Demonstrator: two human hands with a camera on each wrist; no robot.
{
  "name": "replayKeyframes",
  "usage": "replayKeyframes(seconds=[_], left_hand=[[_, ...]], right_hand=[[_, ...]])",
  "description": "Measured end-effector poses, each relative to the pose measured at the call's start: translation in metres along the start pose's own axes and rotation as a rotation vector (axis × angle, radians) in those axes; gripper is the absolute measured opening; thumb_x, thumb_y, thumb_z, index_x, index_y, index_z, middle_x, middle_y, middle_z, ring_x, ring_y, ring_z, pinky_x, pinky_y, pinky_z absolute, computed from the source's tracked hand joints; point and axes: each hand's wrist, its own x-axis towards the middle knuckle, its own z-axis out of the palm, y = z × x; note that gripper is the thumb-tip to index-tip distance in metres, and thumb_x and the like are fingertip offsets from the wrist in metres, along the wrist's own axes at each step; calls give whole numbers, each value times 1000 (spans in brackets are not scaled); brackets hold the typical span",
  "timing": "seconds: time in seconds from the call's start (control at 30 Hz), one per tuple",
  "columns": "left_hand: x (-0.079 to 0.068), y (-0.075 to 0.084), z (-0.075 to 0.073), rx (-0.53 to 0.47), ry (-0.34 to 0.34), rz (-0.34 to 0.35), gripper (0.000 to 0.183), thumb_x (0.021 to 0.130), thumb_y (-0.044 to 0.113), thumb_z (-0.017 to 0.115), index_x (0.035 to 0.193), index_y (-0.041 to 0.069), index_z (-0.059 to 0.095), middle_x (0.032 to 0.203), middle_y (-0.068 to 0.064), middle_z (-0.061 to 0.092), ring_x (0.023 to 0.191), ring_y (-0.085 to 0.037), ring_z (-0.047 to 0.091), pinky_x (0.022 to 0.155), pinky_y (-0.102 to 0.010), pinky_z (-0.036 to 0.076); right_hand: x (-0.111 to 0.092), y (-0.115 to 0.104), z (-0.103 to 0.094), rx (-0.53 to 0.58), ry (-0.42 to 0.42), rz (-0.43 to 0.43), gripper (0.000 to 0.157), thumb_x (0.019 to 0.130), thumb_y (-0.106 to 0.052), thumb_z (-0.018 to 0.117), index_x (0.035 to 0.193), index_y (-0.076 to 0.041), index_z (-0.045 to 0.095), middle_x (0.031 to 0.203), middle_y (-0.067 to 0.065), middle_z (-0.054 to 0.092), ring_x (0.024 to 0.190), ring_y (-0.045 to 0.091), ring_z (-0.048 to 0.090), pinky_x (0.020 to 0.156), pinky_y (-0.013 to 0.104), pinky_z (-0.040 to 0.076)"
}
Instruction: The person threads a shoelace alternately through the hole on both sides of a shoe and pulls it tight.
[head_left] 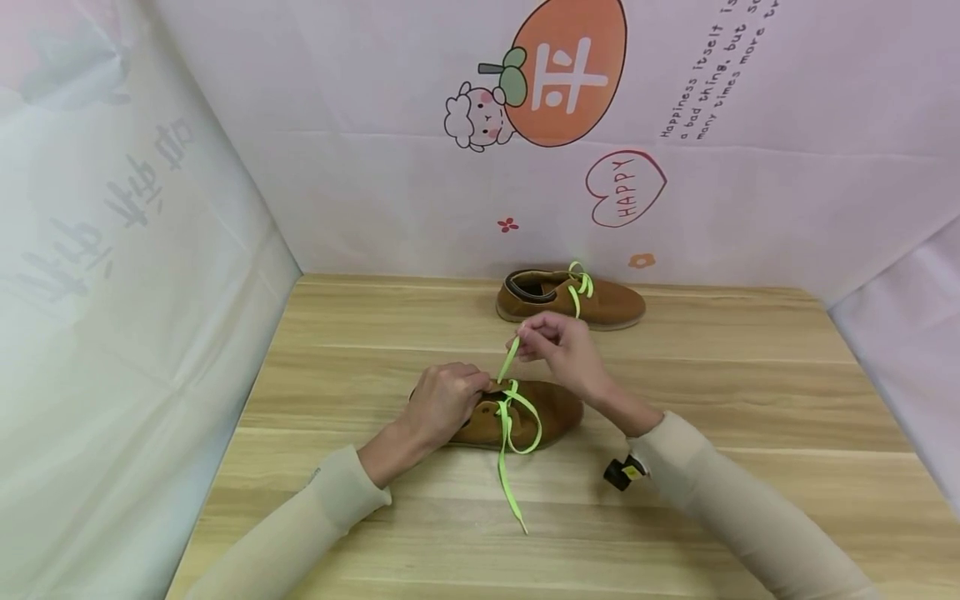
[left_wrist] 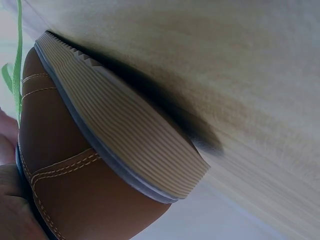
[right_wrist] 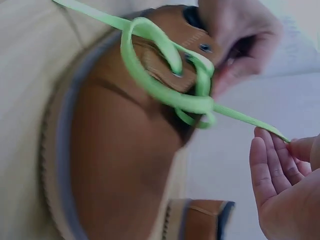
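Observation:
A brown shoe (head_left: 555,408) lies sideways on the table with its toe to the right. My left hand (head_left: 446,400) holds it by the edge of its opening, beside the eyelets; the right wrist view shows the same left hand (right_wrist: 245,35) with thumb and finger pinching there. Between thumb and fingertips, my right hand (head_left: 562,346) pinches one end of the bright green shoelace (head_left: 508,358), drawn up taut from the far-side eyelets. A loop of lace (right_wrist: 145,82) hangs over the front of the shoe. The other lace end trails onto the table toward me. In the left wrist view, the shoe's ribbed sole (left_wrist: 120,120) shows.
A second brown shoe (head_left: 611,304) with green laces stands at the table's back edge, beyond my right hand. A printed white cloth (head_left: 375,192) hangs behind and at both sides. Below the right sleeve is a small black device (head_left: 618,474). The wooden table (head_left: 712,375) extends around the shoes.

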Motion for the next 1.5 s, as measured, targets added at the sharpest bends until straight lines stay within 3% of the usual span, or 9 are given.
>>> replayKeyframes(seconds=[0.17,0.3,0.4,0.6,0.9,1.13,1.5], left_hand=[[-1,0,1,-19,1,-15,17,83,-11,82,83,6,80,81,-6,79,72,-17,77,64,-24,62],[0,0,0,-26,-7,-26,16,82,-10,83,85,5,80,81,-6,79,72,-18,77,64,-24,62],[0,1,0,-25,-8,-26,16,82,-10,83,85,5,80,81,-6,79,71,-18,77,64,-24,62],[-2,0,1,-27,-7,-29,17,81,-10,83,85,6,80,81,-5,79,71,-17,76,64,-25,62],[-1,0,0,-41,-15,-43,18,80,-10,85,87,5,81,84,-6,80,75,-18,78,66,-28,63],[-1,1,-1,-51,-11,-74,19,77,-9,88,87,6,81,84,-4,80,75,-17,78,67,-27,63],[-2,0,0,-52,1,-81,22,75,-10,90,87,7,81,86,-4,81,79,-18,79,69,-27,63]], right_hand=[[6,-15,-17,29,86,13,17,106,1,61,108,16,66,98,27,77,82,24,79,78,41,65],[9,-26,-33,45,121,5,19,106,-2,61,109,16,65,93,11,80,82,22,79,78,38,65],[12,-33,-45,98,147,19,18,106,-3,61,110,15,64,92,6,80,81,20,78,78,36,64],[18,-46,-65,226,201,12,18,106,-2,61,110,16,62,93,14,80,79,20,79,78,36,64],[21,-61,-88,231,257,-37,9,105,-4,64,99,1,69,87,9,79,74,16,77,76,31,64],[20,-73,-98,295,286,-30,7,103,-3,67,102,3,71,89,10,79,76,18,77,78,33,64],[21,-86,-103,323,330,-89,9,101,0,68,100,8,69,87,12,78,77,18,78,76,31,64]])
